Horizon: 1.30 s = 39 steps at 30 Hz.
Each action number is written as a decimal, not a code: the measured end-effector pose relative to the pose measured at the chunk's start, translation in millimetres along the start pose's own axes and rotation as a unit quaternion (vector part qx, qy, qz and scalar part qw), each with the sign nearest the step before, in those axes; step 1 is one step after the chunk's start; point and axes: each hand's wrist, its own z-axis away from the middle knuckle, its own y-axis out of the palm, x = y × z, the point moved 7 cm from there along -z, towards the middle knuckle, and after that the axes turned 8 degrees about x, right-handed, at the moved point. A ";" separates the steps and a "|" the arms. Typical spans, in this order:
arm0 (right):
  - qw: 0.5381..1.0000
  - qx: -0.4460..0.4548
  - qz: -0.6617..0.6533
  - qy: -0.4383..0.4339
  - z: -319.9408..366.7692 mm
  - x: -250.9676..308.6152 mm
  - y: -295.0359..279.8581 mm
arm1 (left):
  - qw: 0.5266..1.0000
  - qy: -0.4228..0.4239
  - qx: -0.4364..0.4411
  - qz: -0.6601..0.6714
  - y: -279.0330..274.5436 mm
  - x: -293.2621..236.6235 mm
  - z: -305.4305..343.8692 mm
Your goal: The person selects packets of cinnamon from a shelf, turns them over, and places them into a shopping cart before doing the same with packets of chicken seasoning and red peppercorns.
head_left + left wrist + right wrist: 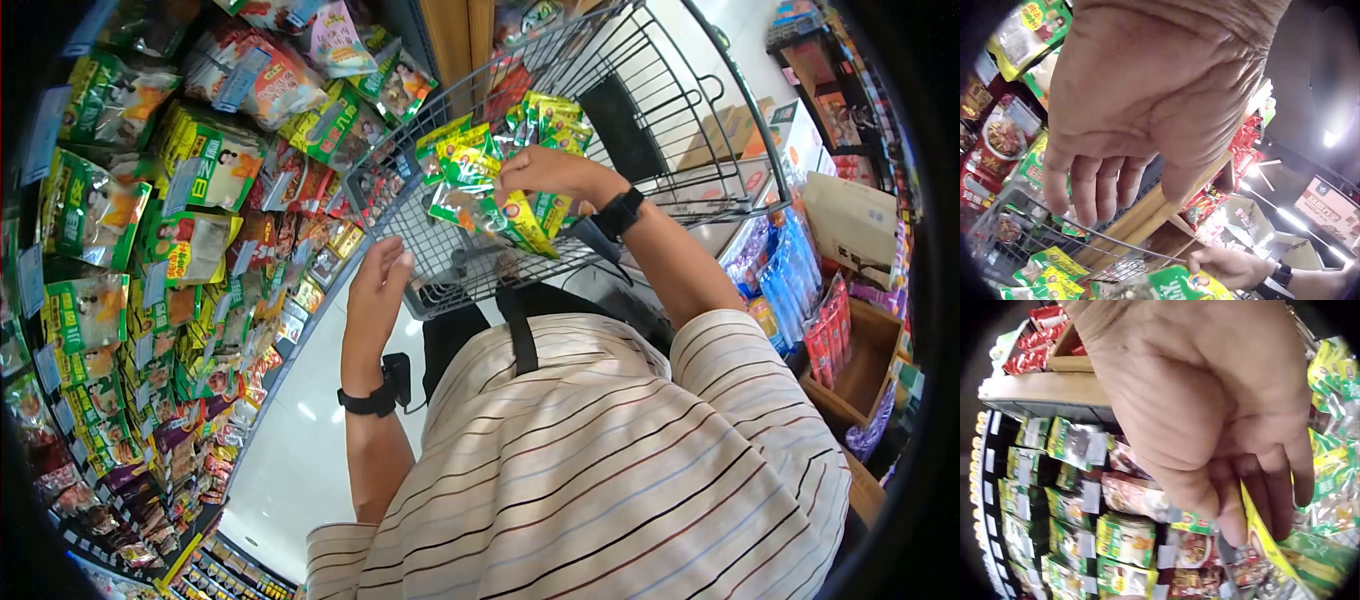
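My right hand (pixel 562 176) is over the shopping cart (pixel 690 75) and pinches a green and yellow snack packet (pixel 1262 539) by its edge between thumb and fingers. In the left wrist view, the front of this packet (pixel 1188 285) hangs below the right hand. Several similar green and yellow packets (pixel 468 165) lie in the cart around it. My left hand (pixel 378 290) holds nothing; its fingers are loosely bent beside the cart's near left rim. In the left wrist view its palm (pixel 1147 87) fills the top.
A tall rack of hanging snack packets (pixel 100 210) runs along the left, close to the cart. Cardboard boxes (pixel 735 135) show beyond the cart's right side. Further right stands a wooden bin (pixel 865 350) with bagged goods. Pale floor (pixel 290 450) shows at the lower left.
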 end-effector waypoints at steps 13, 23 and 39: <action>0.956 -0.085 -0.082 -0.268 82.7 158.4 -2.9 | 0.972 0.206 0.056 -0.095 12.2 -126.7 -16.0; 0.841 0.052 -0.460 -0.281 44.2 142.4 19.3 | 0.968 0.173 -0.036 0.180 -36.6 -76.5 10.4; 0.939 0.013 -0.273 -0.210 8.2 152.5 77.3 | 0.928 0.183 -0.190 0.263 -58.9 -61.7 53.0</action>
